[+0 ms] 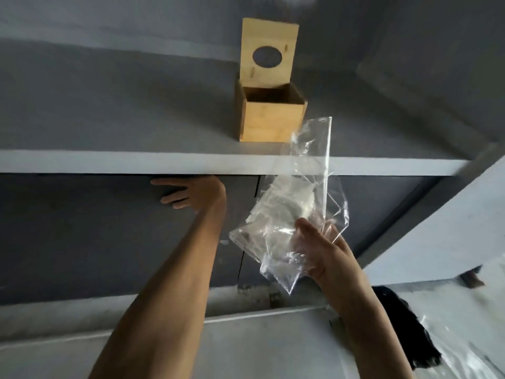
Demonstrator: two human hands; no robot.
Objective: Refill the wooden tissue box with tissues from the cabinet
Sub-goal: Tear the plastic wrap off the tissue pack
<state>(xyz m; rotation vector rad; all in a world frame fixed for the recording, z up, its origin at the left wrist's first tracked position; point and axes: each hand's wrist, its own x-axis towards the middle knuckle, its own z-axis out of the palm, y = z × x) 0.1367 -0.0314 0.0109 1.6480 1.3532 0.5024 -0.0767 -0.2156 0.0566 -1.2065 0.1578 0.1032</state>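
The wooden tissue box (270, 120) stands on the grey counter (136, 161), its hinged lid (269, 53) with a round hole raised upright; the inside looks dark. My right hand (325, 250) grips a clear plastic bag (295, 212) with white tissues inside, held in front of the cabinet below the counter edge, to the lower right of the box. My left hand (191, 194) lies flat, fingers spread, against the dark cabinet door (109, 228) just under the counter edge.
A second cabinet door (437, 231) swings open at the right. A seam (257, 187) between the doors runs behind the bag. A dark object (404, 324) and more clear plastic (464, 351) lie on the floor at the lower right.
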